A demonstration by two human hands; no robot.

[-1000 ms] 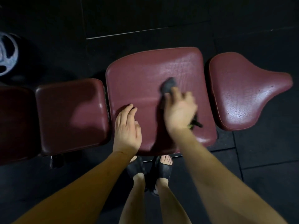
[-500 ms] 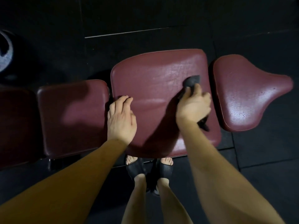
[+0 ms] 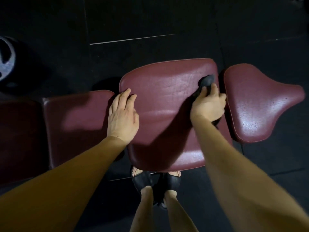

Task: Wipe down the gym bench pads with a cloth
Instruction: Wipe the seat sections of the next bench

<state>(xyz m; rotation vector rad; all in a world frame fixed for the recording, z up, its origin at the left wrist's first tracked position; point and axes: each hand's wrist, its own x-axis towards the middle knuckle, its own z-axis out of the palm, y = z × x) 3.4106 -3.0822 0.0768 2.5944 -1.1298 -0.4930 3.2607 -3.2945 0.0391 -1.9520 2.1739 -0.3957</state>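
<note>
I see the cloth (image 3: 207,82) bunched at the middle pad's (image 3: 167,104) far right corner, its long axis running away from me; my right hand (image 3: 208,106) has its fingers curled tight around it, wrist bent down; my left hand (image 3: 122,114) lies flat on that pad's left edge, fingers loosely spread, pointing away.

Cloth (image 3: 207,82) mostly hidden under right hand (image 3: 208,106); weight plate (image 3: 6,59) cut by left edge.

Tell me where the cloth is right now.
The cloth is in the right hand, on the middle pad near its far right edge, beside the seat pad.
</note>
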